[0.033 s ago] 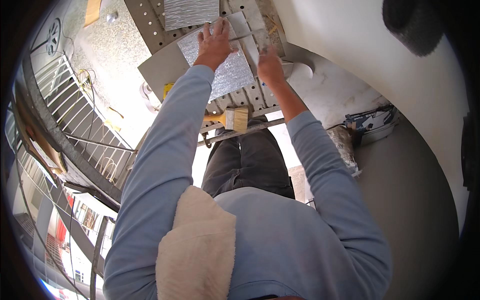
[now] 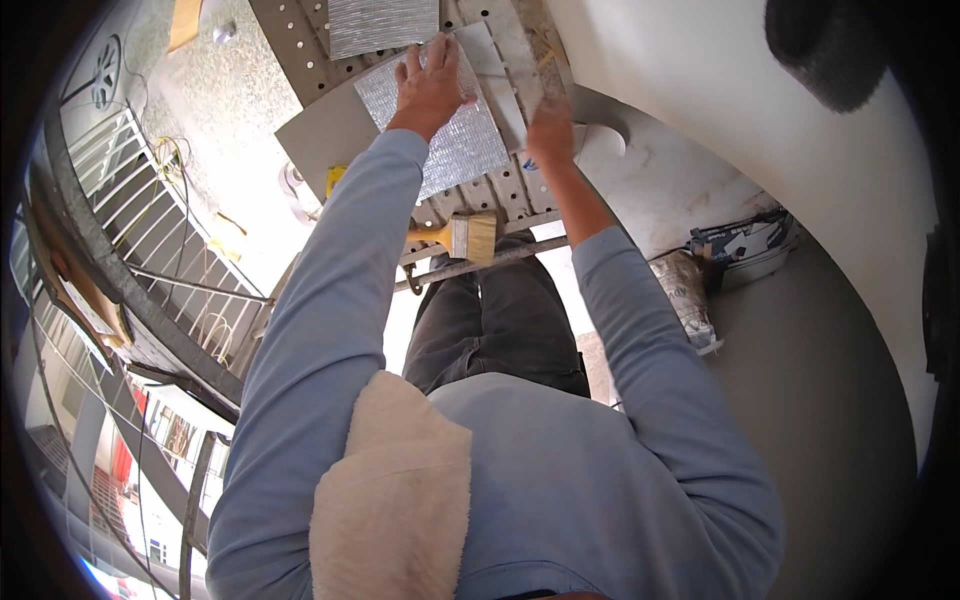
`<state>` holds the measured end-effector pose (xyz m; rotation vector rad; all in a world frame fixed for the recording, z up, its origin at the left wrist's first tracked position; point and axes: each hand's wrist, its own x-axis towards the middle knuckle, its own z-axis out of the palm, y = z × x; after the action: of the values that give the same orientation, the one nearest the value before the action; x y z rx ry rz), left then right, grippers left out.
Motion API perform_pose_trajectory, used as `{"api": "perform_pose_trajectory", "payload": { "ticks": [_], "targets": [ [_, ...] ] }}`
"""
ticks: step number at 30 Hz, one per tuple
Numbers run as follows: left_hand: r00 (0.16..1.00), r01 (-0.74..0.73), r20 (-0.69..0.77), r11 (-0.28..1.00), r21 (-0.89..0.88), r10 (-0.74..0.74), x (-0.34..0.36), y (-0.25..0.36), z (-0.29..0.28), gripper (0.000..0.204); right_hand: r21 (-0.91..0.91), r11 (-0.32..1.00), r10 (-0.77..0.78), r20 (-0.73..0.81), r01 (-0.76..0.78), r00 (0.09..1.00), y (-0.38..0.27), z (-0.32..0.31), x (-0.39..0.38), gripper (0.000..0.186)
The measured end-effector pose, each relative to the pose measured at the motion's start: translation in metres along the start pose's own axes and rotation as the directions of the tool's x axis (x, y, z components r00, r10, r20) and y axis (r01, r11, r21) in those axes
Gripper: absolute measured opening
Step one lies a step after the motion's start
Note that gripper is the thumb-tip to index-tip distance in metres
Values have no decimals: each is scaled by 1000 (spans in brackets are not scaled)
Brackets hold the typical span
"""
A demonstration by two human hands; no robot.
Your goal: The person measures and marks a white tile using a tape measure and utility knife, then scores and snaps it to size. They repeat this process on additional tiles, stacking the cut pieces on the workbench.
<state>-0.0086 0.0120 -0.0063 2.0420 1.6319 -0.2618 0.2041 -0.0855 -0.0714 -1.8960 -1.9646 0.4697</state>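
**Silver sheet (image 2: 468, 140) is lying under a spread left hand (image 2: 430, 95), while the right hand (image 2: 550, 135) is moving beside it**

The right hand is now staying a little farther to the right than an instant ago, and the thin grey object that was reaching from it toward the sheet is no longer showing. The left hand and the silver sheet are keeping their places in the upper middle of the frame. This is suggesting, as a judgement, that one hand is steadying the sheet and the other is doing the quick movement.

The left hand is pressing with its fingers fanned out and is gripping nothing. The right hand is looking bent and blurred; one cannot tell how far it is closing, or whether it is holding something.

The silver sheet is shining like foil, with a fine, broken grain and straight edges. Smooth, dull grey sheeting (image 2: 325, 130) is showing at its left. Another silver piece (image 2: 383, 25), with line-like ribs, is lying near the top edge. All are resting on a metal platform (image 2: 290, 50) with round holes. Below the sheet, a flat brush (image 2: 475, 238) is displaying pale bristles, a metal band and a yellowish handle.
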Motion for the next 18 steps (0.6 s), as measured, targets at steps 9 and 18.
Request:
{"api": "perform_pose_trajectory", "payload": {
  "ticks": [9, 18],
  "targets": [
    [987, -71, -138, 996, 55, 78, -8, 0, 15, 94, 220, 463, 789, 338, -858, 513, -10, -71, -94, 31],
    [985, -66, 161, 996, 54, 56, -80, 36, 37, 117, 167, 769, 494, 459, -617, 739, -56, -40, -65, 33]
  ]
}}
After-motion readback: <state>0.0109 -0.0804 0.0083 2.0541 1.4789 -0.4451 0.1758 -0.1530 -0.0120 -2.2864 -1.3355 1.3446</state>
